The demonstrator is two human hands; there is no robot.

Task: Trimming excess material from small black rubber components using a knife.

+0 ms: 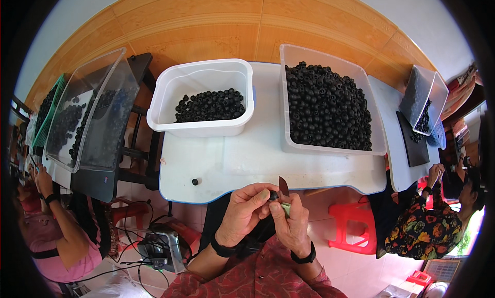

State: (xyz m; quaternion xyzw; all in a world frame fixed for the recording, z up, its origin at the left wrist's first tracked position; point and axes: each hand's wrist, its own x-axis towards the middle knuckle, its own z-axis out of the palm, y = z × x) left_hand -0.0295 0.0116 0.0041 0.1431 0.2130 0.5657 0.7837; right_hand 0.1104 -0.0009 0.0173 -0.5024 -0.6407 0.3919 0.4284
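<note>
Between the fingertips of my left hand [242, 213] is a small black round piece [273, 195], pinched in front of my chest. My right hand [292, 223] is closed around the light green handle of a small knife [283, 186], whose blade points up and lies right beside the piece. Both hands are just off the near edge of the white table [206, 161]. A single loose black piece [195, 182] rests on that table near its front left edge. Whether the blade touches the held piece cannot be made out.
A white tub [201, 127] part-filled with black pieces stands at the table's back left. A clear bin [335, 149] heaped with similar pieces stands at the back right. People sit at tables on both sides. A red stool [356, 220] and cables [136, 236] are on the floor.
</note>
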